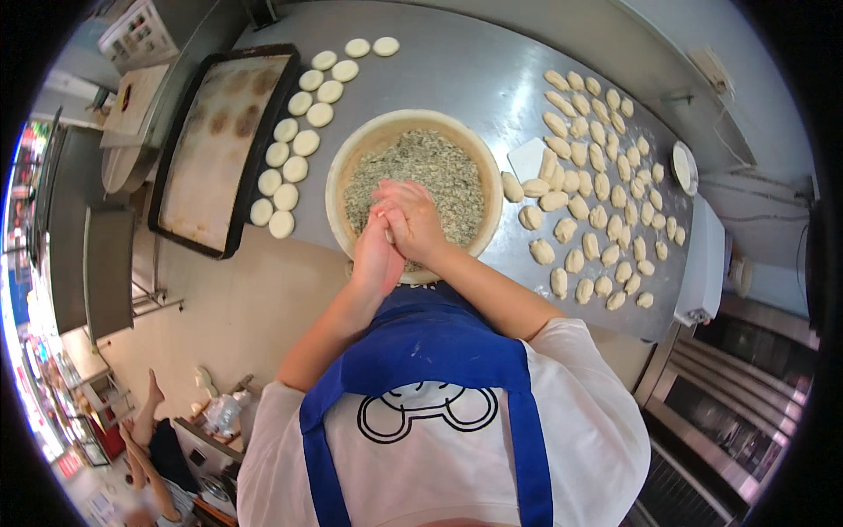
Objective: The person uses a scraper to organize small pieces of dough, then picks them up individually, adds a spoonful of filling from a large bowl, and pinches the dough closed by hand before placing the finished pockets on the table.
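My left hand and my right hand are pressed together, palm to palm, over a large round bowl. A small pale bit of what looks like dough shows between them; the palms hide the rest. The bowl holds a loose, crumbly grey-speckled filling. Left of it, flattened round dough discs lie in rough rows. To the right, many small oblong dough pieces are spread over the metal table. A white dough scraper lies beside the bowl, near the closest pieces.
A black-rimmed baking tray with a stained liner projects over the table's left edge. A small white bowl stands at the far right, near a white box-shaped appliance. Oven-like equipment is at lower right. Another person is at lower left.
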The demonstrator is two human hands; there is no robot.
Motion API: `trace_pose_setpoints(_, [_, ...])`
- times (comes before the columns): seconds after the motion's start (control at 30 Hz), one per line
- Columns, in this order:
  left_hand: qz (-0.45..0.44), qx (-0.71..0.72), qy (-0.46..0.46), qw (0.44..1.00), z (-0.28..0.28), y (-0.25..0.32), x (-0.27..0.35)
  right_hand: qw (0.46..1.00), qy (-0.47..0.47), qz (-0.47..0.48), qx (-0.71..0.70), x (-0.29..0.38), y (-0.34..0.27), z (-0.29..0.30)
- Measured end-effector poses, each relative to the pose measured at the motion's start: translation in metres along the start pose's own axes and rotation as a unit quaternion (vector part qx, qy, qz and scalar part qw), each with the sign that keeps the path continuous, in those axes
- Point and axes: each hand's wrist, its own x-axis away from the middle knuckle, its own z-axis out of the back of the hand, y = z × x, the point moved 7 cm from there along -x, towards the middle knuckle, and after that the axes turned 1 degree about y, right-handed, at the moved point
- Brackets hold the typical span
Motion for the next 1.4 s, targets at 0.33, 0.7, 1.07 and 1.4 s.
trace_pose_setpoints(0.33, [0.040, -0.024, -0.007, 0.999, -0.025, 0.009, 0.007, 0.991, -0.027, 0.089, 0.093, -0.003, -0.006, 0.006])
trace_pose_setpoints(0.7, [0.012, -0.107, -0.014, 0.994, -0.007, -0.015, -0.025, 0.990, -0.015, -0.069, -0.124, -0.008, 0.011, 0.025])
trace_pose_setpoints(1.07, [0.218, -0.076, -0.029, 0.973, -0.084, -0.094, -0.064, 0.994, 0.007, -0.103, 0.036, 0.017, 0.110, 0.130])
trace_pose_setpoints(1.4, [0.169, -0.206, 0.154, 0.951, 0.003, -0.087, -0.040, 0.905, 0.173, -0.111, 0.372, -0.015, 0.358, 0.347])
